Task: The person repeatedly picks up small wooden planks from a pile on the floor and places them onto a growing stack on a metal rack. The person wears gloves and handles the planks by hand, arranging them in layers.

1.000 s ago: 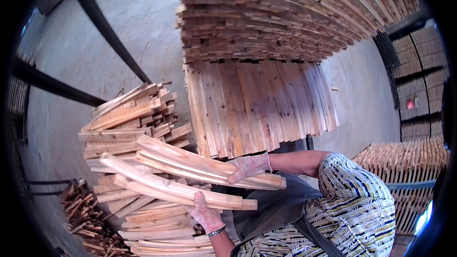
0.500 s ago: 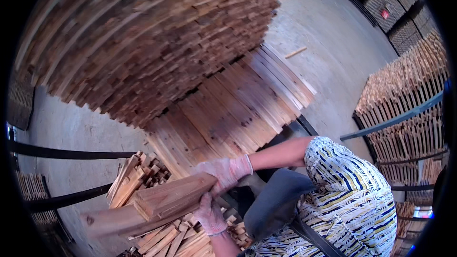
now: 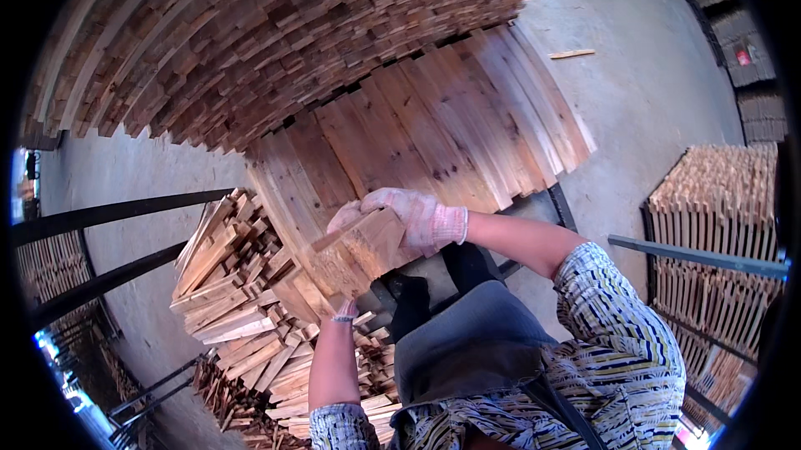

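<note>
A few short wooden boards (image 3: pixel 355 254), pressed together, are held in front of me above the near left corner of a plank layer (image 3: pixel 400 137). My right hand (image 3: pixel 417 218), in a pale pinkish knit glove, wraps over their far side, fingers bent round the top edge. My left hand (image 3: pixel 345 310), gloved too, is under the near side of the boards. Only its cuff and a bit of glove show; the boards hide its fingers. The planks below lie side by side, their ends uneven.
A tall stack of boards (image 3: pixel 309 41) rises behind the plank layer. Loose wood offcuts (image 3: pixel 242 291) heap at the left, beside dark metal bars (image 3: pixel 125 216). More slatted wood stacks (image 3: pixel 709 225) stand right, near a grey bar (image 3: pixel 701 256). One stick (image 3: pixel 571 54) lies on the concrete floor.
The held boards have swung from pointing far left to being drawn in closer, their ends now turned toward me. Both hands moved with them, and the view has shifted.
</note>
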`<action>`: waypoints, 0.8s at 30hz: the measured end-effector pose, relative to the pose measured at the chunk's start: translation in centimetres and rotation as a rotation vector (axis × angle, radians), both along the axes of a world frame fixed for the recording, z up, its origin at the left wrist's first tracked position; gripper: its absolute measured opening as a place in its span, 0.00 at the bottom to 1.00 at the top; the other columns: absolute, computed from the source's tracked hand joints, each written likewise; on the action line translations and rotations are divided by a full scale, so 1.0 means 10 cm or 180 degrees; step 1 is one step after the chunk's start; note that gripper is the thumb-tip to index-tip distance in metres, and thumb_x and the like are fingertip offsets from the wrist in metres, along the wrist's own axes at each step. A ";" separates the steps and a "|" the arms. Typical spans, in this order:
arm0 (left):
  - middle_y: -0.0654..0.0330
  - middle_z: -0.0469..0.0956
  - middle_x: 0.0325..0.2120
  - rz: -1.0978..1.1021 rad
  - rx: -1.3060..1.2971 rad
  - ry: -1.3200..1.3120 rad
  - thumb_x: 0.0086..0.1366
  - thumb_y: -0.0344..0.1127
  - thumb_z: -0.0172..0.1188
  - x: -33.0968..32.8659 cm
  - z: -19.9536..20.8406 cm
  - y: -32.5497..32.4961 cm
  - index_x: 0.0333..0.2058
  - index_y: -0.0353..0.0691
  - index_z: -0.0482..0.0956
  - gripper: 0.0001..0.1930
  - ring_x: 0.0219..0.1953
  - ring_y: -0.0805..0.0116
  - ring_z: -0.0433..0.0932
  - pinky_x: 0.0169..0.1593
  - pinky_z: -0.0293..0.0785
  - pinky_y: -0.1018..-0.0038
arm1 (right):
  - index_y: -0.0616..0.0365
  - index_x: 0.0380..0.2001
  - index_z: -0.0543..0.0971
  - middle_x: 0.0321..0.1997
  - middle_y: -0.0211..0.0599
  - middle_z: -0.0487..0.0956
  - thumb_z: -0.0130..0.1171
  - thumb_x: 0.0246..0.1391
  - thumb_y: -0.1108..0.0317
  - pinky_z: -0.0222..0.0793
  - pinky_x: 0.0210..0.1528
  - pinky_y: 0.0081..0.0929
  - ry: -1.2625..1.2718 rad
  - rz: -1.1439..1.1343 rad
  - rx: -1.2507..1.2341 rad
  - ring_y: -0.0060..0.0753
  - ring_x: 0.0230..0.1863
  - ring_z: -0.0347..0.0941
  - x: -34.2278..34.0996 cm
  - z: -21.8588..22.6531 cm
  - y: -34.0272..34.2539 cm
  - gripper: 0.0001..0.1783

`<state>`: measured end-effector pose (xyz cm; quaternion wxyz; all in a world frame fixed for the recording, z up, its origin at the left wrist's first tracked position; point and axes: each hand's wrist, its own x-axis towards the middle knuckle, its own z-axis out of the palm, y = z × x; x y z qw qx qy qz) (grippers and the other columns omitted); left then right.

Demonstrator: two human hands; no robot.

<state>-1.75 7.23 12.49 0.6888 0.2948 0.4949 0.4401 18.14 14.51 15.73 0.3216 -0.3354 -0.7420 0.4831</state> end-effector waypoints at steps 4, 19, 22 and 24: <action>0.57 0.68 0.59 -0.0119 0.0125 0.1257 0.50 0.30 0.78 -0.07 -0.34 0.15 0.64 0.37 0.60 0.45 0.59 0.63 0.69 0.63 0.69 0.68 | 0.54 0.54 0.74 0.51 0.46 0.77 0.79 0.37 0.55 0.71 0.57 0.37 -0.0257 0.0288 -0.0172 0.49 0.54 0.74 -0.04 -0.42 0.27 0.40; 0.46 0.78 0.46 -0.1546 0.0302 0.4965 0.55 0.48 0.70 -0.24 0.25 1.56 0.53 0.37 0.71 0.32 0.50 0.47 0.78 0.51 0.77 0.58 | 0.50 0.55 0.75 0.53 0.44 0.77 0.65 0.46 0.51 0.66 0.61 0.43 -0.3644 -0.0150 -0.0359 0.49 0.58 0.71 2.21 -0.77 0.86 0.32; 0.50 0.77 0.46 -0.2227 0.0688 0.5434 0.56 0.47 0.69 -0.15 -0.27 1.99 0.54 0.40 0.71 0.30 0.52 0.53 0.76 0.55 0.72 0.57 | 0.46 0.51 0.76 0.50 0.40 0.77 0.65 0.46 0.56 0.66 0.59 0.45 -0.4242 -0.0266 -0.0466 0.48 0.55 0.72 2.51 -1.44 0.83 0.27; 0.52 0.76 0.47 -0.2482 0.0640 0.5624 0.56 0.45 0.69 -0.09 -0.57 2.32 0.54 0.42 0.70 0.30 0.53 0.55 0.74 0.58 0.69 0.56 | 0.45 0.50 0.76 0.50 0.40 0.77 0.65 0.45 0.58 0.65 0.59 0.45 -0.4389 -0.0322 -0.0473 0.49 0.55 0.72 2.58 -1.72 0.81 0.25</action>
